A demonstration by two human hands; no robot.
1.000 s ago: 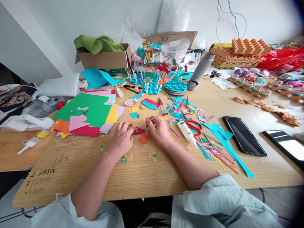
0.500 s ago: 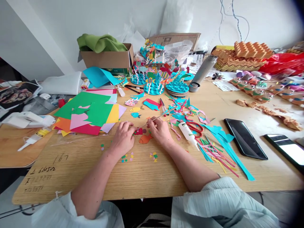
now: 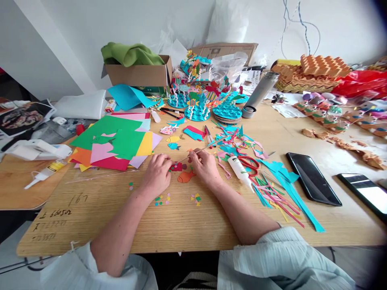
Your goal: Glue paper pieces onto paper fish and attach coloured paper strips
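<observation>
A thin stick (image 3: 214, 144) is pinched in my right hand (image 3: 206, 166). Its lower end slants down to a dark red paper fish (image 3: 177, 166) with coloured dots. My left hand (image 3: 156, 174) rests on the table with bent fingers, the fingertips pressing the red fish's left edge. Close below lies an orange paper fish (image 3: 186, 176). Farther off are a yellow paper fish (image 3: 173, 139) and a blue paper fish (image 3: 173, 146). Small paper dots (image 3: 163, 199) and little yellow and green paper pieces (image 3: 196, 198) lie nearer my body.
Coloured paper sheets (image 3: 121, 139) are stacked at left. At right lie a white glue bottle (image 3: 238, 168), red-handled scissors (image 3: 252, 166), paper strips (image 3: 281, 197) and a black phone (image 3: 313, 179). Behind stand blue fish decorations (image 3: 197, 112) and a metal flask (image 3: 261, 94).
The view has shifted slightly. Both hands keep almost the same pose, with the stick's tip still at the red fish.
</observation>
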